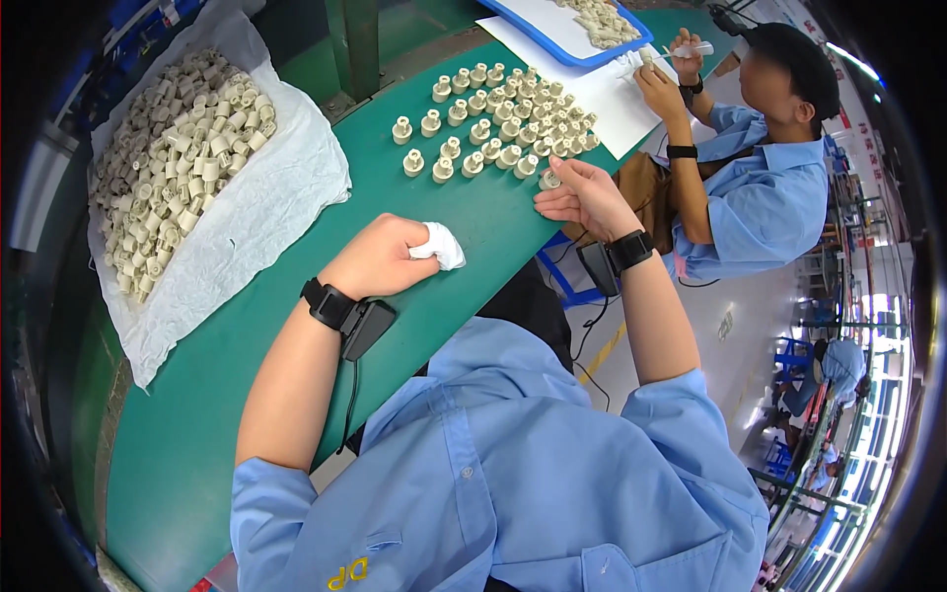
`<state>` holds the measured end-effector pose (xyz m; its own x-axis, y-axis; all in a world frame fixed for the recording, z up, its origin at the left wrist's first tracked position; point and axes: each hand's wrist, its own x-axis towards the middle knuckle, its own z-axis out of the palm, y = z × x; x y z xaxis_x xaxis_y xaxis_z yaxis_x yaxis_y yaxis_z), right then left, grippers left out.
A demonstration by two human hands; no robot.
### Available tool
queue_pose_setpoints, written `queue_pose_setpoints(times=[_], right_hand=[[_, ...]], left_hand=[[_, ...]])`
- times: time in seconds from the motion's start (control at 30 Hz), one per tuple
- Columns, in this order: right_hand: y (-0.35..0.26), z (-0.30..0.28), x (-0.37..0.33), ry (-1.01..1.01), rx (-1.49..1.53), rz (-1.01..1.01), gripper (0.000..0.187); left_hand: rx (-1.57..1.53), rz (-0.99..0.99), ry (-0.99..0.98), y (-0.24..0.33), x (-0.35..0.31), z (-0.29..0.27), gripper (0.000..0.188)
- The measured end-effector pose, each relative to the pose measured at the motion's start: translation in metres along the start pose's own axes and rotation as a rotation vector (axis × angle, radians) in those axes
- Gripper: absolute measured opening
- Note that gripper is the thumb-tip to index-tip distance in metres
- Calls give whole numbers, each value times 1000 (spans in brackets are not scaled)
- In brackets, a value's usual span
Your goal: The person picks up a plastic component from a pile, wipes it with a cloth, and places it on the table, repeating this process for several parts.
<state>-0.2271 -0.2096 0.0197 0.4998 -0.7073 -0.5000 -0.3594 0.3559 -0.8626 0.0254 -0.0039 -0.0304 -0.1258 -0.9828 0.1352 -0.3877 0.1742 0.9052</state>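
Over the table point(227, 395), the left grip point(375, 255) clamps rightward-jutting cloth point(441, 248), the right grip point(592, 200) a fitting point(548, 181) whose axis is unclear.

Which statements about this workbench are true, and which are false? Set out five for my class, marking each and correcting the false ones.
1. The person's left hand grips a crumpled white cloth-like wad. True.

2. The large heap of cream-coloured cylindrical parts lies on a blue sheet. False: it lies on a crinkled white sheet.

3. The person's right hand has a cream-coloured stepped part between thumb and fingers. True.

4. The grouped cream-coloured stepped pieces all lie toppled on a red table. False: they stand mostly upright, narrow end up, on a green table.

5. A shallow blue tray holds small cream-coloured items. True.
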Motion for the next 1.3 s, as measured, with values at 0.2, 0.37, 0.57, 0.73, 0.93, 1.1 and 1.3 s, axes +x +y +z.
queue_pose_setpoints(times=[0.2,0.37,0.57,0.73,0.93,1.1,1.3], right_hand=[[0,-4,2,-72,-18,7,46],[-1,-6,4,-73,16,31,46],[-3,-14,5,-166,190,110,46],[2,-13,7,-137,106,34,47],[0,6,4,53,57,-64,48],[0,13,7,153,-15,-87,51],[-5,18,-1,147,-63,-109,48]], left_hand=[[-44,-6,29,6,-1,0,22],[17,-24,18,0,0,0,21],[-67,13,58,2,1,0,22],[-16,17,37,-1,-1,4,23],[24,-6,34,-3,0,0,24],[24,1,44,-5,0,3,23],[12,-8,36,-6,0,1,21]])
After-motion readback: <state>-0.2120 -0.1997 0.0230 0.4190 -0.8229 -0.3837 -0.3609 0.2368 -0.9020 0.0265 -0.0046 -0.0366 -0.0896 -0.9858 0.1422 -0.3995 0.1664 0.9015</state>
